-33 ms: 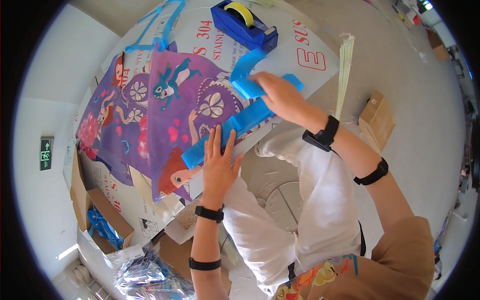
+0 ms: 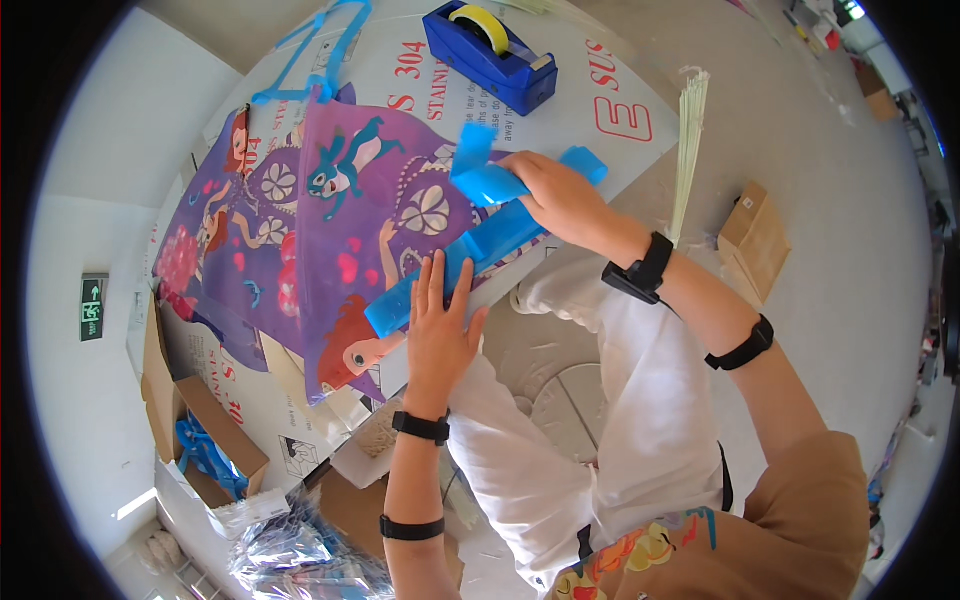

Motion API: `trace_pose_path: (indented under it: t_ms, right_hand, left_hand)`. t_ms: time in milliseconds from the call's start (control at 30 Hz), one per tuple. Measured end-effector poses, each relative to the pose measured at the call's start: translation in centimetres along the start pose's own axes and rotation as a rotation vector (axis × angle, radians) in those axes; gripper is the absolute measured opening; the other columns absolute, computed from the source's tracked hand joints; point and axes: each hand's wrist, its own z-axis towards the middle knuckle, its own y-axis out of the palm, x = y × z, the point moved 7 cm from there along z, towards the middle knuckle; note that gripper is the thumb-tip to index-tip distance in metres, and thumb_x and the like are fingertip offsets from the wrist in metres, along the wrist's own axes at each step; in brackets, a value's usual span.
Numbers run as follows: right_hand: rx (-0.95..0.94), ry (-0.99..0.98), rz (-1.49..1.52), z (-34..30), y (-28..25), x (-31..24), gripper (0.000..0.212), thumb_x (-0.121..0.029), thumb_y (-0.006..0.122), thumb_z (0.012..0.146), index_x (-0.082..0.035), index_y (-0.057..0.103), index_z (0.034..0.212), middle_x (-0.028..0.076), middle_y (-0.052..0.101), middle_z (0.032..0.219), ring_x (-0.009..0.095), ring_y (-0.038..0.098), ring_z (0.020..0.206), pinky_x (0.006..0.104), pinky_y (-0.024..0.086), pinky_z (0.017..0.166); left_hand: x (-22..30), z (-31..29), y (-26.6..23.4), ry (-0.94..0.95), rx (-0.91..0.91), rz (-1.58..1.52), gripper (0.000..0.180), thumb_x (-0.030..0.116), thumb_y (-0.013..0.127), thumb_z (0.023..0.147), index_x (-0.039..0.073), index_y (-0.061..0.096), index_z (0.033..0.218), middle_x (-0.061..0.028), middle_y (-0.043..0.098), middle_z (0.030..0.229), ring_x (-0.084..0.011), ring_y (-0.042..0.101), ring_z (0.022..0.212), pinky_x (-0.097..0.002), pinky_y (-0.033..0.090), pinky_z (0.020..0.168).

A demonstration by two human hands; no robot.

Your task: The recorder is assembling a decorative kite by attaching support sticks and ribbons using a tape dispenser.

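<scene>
A purple printed plastic sheet point(image 2: 340, 230) with cartoon figures and hearts lies on the board-covered table. Along its near right edge runs a flat blue strip point(image 2: 500, 235). My left hand point(image 2: 441, 325) rests on the strip's lower end with fingers stretched out. Farther up, my right hand point(image 2: 570, 205) has its fingers closed on a looped, folded part of the blue strip; its fingertips are partly hidden. The strip's loose end point(image 2: 474, 150) curls up to the left of that hand, over the sheet's edge.
A blue tape dispenser point(image 2: 490, 58) with a yellow roll stands at the back. Thin pale sticks point(image 2: 690, 150) jut past the table's right corner. A cardboard box point(image 2: 222, 440) holds blue strips at the left, and clear plastic packages point(image 2: 300, 550) lie below. A brown carton point(image 2: 753, 240) sits on the floor.
The loose end of the blue strip has swung left, away from the tape dispenser, and its loop has turned. My right fingers have shifted slightly; my left hand stays nearly in place.
</scene>
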Motion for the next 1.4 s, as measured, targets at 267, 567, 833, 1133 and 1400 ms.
trace_pose_path:
  t_ms: [267,567,833,1133,1400]
  right_hand:
    - [-0.144,-0.119,-0.289,-2.2,4.0,1.3,0.061,0.006,0.055,0.084,-0.004,0.046,0.143,0.015,0.045,0.150,0.033,0.041,0.140,0.0434,0.033,0.118]
    - [-0.216,-0.210,-0.257,-2.9,5.1,-0.1,0.072,0.003,0.060,0.083,-0.003,0.036,0.150,0.015,0.035,0.157,0.030,0.030,0.148,0.0426,0.026,0.122]
    - [-0.201,-0.167,-0.281,-3.5,5.1,0.6,0.071,0.000,0.058,0.085,-0.005,0.034,0.152,0.012,0.032,0.159,0.028,0.027,0.149,0.0415,0.023,0.123]
    - [-0.172,-0.160,-0.285,-3.6,5.8,0.6,0.073,0.000,0.059,0.084,-0.007,0.034,0.152,0.010,0.031,0.160,0.025,0.027,0.149,0.0405,0.023,0.123]
    - [-0.183,-0.145,-0.273,-3.8,5.5,1.2,0.080,0.003,0.061,0.081,-0.008,0.031,0.154,0.008,0.029,0.161,0.025,0.025,0.150,0.0395,0.023,0.124]
  left_hand:
    - [0.0,-0.2,-0.1,0.009,0.014,0.007,0.063,0.025,0.063,0.094,0.012,0.041,0.151,-0.0209,0.028,0.159,-0.0409,0.027,0.146,-0.0528,0.027,0.118]
    - [0.0,-0.2,-0.4,0.008,0.031,-0.068,0.066,0.021,0.066,0.092,0.005,0.039,0.151,-0.0214,0.031,0.157,-0.0403,0.027,0.146,-0.0509,0.028,0.117]
    - [1.2,4.8,-4.3,0.035,0.284,-0.225,0.068,0.012,0.072,0.086,0.004,0.042,0.147,-0.0238,0.047,0.145,-0.0415,0.040,0.138,-0.0504,0.029,0.116]
    - [0.2,9.7,-3.8,0.077,-0.058,-0.140,0.059,0.012,0.075,0.081,0.009,0.056,0.136,-0.0068,0.071,0.088,-0.0281,0.066,0.099,-0.0458,0.036,0.112]
    - [-3.0,4.9,-6.3,0.078,0.215,0.350,0.046,0.003,0.068,0.083,0.006,0.060,0.129,-0.0104,0.067,0.112,-0.0299,0.064,0.102,-0.0393,0.050,0.086]
